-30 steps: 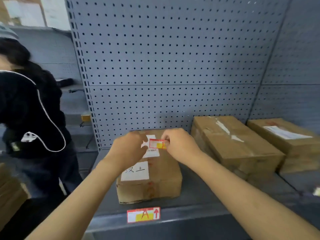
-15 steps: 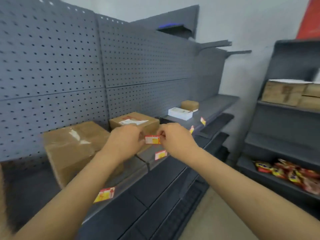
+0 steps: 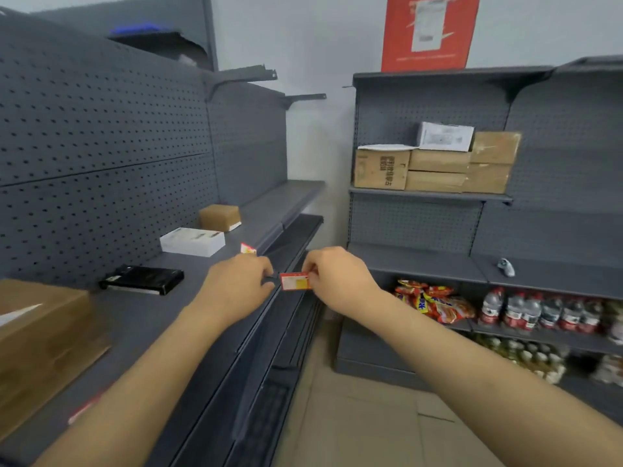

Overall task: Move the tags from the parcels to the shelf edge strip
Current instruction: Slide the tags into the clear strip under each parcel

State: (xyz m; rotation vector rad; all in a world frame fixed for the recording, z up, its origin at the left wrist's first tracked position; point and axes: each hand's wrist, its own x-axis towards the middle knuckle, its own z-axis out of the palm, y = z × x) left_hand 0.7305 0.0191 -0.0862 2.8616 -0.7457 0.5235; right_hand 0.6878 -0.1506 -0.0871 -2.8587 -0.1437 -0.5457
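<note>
A small red and yellow tag [image 3: 295, 281] is pinched by its right end in my right hand [image 3: 333, 276], out over the front edge of the grey shelf [image 3: 188, 298]. My left hand [image 3: 239, 286] is at the tag's left end, fingers curled; whether it touches the tag is unclear. The shelf edge strip [image 3: 259, 321] runs just below both hands. Another tag [image 3: 248, 249] stands on the strip further along, and a blurred red one [image 3: 84, 409] shows at the near left. Parcels on the shelf: a brown box [image 3: 40, 338] at left, a black packet [image 3: 141, 279], a white box [image 3: 192, 242], a small brown box [image 3: 219, 217].
A second grey shelving unit [image 3: 485, 264] stands ahead on the right with stacked cardboard boxes [image 3: 438, 163], snack packets [image 3: 435, 301] and bottles [image 3: 539, 308]. A red poster [image 3: 431, 32] hangs on the wall. Tiled floor [image 3: 364, 416] lies between the units.
The view has swung right along the shelf, away from the parcel the tag came from. Both hands carried the tag along, now past the black packet and over the shelf edge.
</note>
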